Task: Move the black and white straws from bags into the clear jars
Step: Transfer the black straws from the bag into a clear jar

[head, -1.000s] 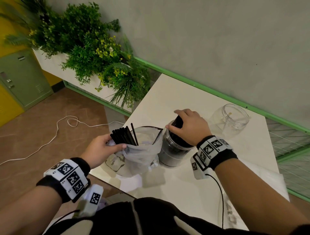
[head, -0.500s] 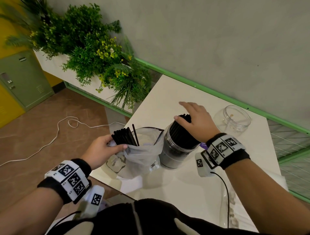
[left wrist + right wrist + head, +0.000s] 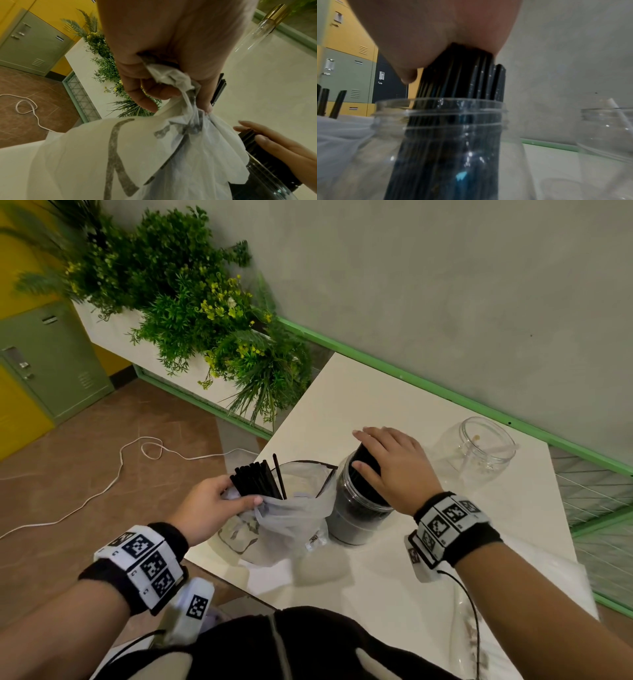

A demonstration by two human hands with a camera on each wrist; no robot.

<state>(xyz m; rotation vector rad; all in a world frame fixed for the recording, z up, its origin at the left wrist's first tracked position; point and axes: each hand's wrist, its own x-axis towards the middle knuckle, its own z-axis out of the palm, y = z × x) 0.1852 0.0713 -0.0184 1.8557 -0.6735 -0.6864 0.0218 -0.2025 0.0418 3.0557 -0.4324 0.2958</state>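
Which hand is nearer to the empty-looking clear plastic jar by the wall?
Right. The right hand rests on the black straws in the neighbouring jar, just beside the clear plastic jar. The left hand grips the white plastic bag, farther away.

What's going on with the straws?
Right hand flat on straws in jar. Left hand grips bag. Nothing in the way.

Grey wall (image 3: pixel 445 285), brown tiled floor (image 3: pixel 85 491), green locker (image 3: pixel 51 361), planter greenery (image 3: pixel 191 302)

Black straws (image 3: pixel 255 481), green-trimmed white table (image 3: pixel 394 405)
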